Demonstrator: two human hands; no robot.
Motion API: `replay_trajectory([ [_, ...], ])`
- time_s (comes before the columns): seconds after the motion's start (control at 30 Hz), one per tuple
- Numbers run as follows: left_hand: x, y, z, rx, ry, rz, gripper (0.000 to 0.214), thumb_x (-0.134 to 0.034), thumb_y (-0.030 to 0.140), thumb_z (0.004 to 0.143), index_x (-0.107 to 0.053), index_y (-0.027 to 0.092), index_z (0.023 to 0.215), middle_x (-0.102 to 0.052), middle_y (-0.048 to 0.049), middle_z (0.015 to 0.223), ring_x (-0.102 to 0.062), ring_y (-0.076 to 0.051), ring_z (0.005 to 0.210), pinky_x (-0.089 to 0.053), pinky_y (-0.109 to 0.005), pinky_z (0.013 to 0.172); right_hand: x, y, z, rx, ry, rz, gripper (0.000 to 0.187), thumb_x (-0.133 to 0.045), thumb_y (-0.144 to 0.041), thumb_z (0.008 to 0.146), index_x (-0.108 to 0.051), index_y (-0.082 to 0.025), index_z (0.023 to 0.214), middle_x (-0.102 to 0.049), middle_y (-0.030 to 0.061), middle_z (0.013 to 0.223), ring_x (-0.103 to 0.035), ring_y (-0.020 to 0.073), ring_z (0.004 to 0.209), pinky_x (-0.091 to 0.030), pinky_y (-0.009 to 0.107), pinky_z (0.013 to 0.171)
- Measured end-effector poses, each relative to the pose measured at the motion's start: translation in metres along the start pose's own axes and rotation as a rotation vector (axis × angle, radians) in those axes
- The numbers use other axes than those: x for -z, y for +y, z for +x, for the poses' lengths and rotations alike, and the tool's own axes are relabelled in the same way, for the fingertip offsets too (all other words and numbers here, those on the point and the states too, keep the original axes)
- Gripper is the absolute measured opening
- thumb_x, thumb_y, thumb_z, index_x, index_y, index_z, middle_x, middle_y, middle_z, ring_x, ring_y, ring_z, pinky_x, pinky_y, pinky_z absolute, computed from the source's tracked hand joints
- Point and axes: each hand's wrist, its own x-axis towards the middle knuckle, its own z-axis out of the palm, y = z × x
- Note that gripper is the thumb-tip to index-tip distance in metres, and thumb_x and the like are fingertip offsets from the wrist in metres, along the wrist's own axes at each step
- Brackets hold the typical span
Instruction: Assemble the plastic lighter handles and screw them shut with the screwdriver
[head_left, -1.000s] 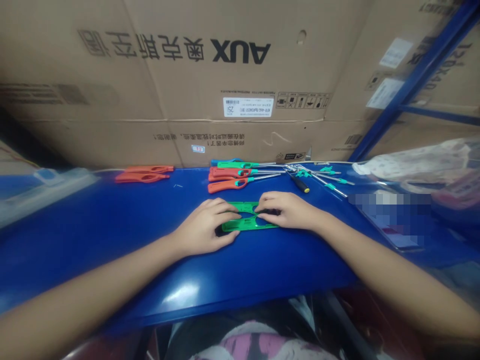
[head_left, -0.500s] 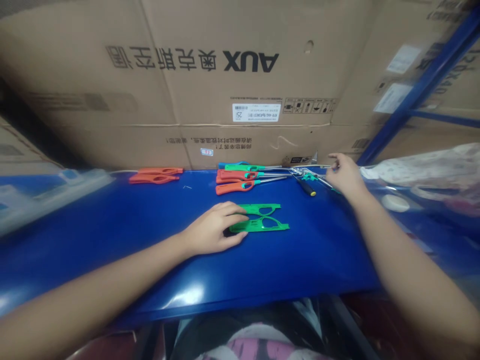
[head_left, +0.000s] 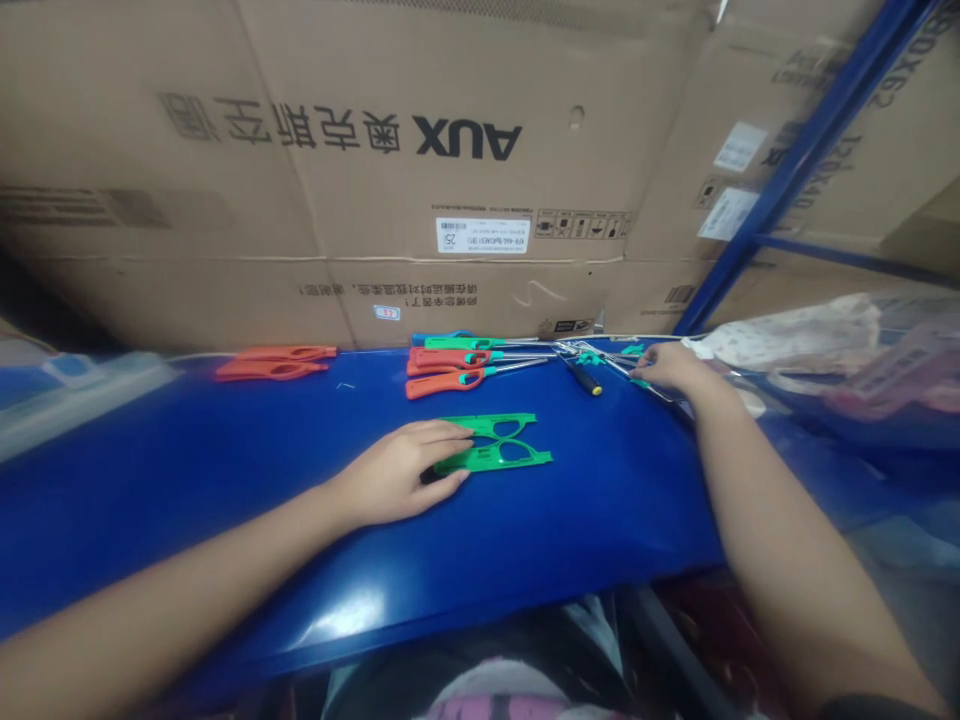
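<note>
Two green lighter-handle halves [head_left: 484, 459] lie side by side on the blue tabletop [head_left: 600, 500], left ends held by my left hand [head_left: 416, 465]; well apart, my right hand [head_left: 671, 367] reaches among metal lighter tubes [head_left: 616, 368]. Whether it grips one, I cannot tell.

Desk [head_left: 600, 520]: Surface Layout

The surface is blue and glossy. Two green handle shells [head_left: 484, 460] lie side by side at centre. Behind them: a row of long-stemmed lighters [head_left: 442, 383]. Rear left: orange shells [head_left: 244, 371]. Right of the lighters: metal rods [head_left: 616, 367] and a black-handled tool [head_left: 583, 379].
</note>
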Motion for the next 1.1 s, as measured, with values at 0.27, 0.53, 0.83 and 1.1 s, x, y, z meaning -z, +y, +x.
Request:
replay_trajectory([
  [0.27,0.003,0.003,0.002,0.007,-0.006,0.022,0.035,-0.055,0.037,0.098,-0.070,0.019,0.125,-0.070,-0.0102,0.131,-0.066,-0.026,0.121,-0.054,-0.046,0.105,-0.023,-0.020,-0.003,0.000,0.114,0.001,0.028,-0.070,-0.038,0.077,-0.070,-0.020,0.098,-0.063,0.0166,0.111,-0.059,0.0321,0.104,-0.051,0.046,0.086],
  [0.53,0.002,0.001,0.002,0.001,-0.010,0.027,0.033,-0.056,0.036,0.098,-0.071,0.021,0.124,-0.070,-0.0091,0.131,-0.066,-0.026,0.121,-0.054,-0.045,0.105,-0.022,-0.010,0.001,-0.065,0.102,0.077,0.009,-0.071,-0.024,0.074,-0.071,-0.021,0.082,-0.066,0.0132,0.106,-0.060,0.0322,0.101,-0.050,0.047,0.084],
  [0.83,0.006,0.001,0.001,-0.050,-0.016,0.092,0.034,-0.055,0.035,0.098,-0.070,0.019,0.124,-0.072,-0.0102,0.128,-0.069,-0.027,0.115,-0.056,-0.045,0.101,-0.003,-0.022,-0.008,0.039,0.288,0.263,0.012,-0.057,-0.021,0.085,-0.060,-0.020,0.097,-0.072,0.0121,0.101,-0.066,0.0276,0.097,-0.048,0.038,0.084],
  [1.1,0.009,-0.001,0.002,-0.071,0.002,0.093,0.033,-0.056,0.034,0.096,-0.073,0.020,0.121,-0.074,-0.0106,0.124,-0.072,-0.027,0.111,-0.058,-0.044,0.099,0.008,-0.036,-0.022,0.140,0.396,0.358,0.013,-0.056,-0.029,0.086,-0.058,-0.022,0.097,-0.073,0.0106,0.096,-0.066,0.0288,0.090,-0.047,0.037,0.076],
])
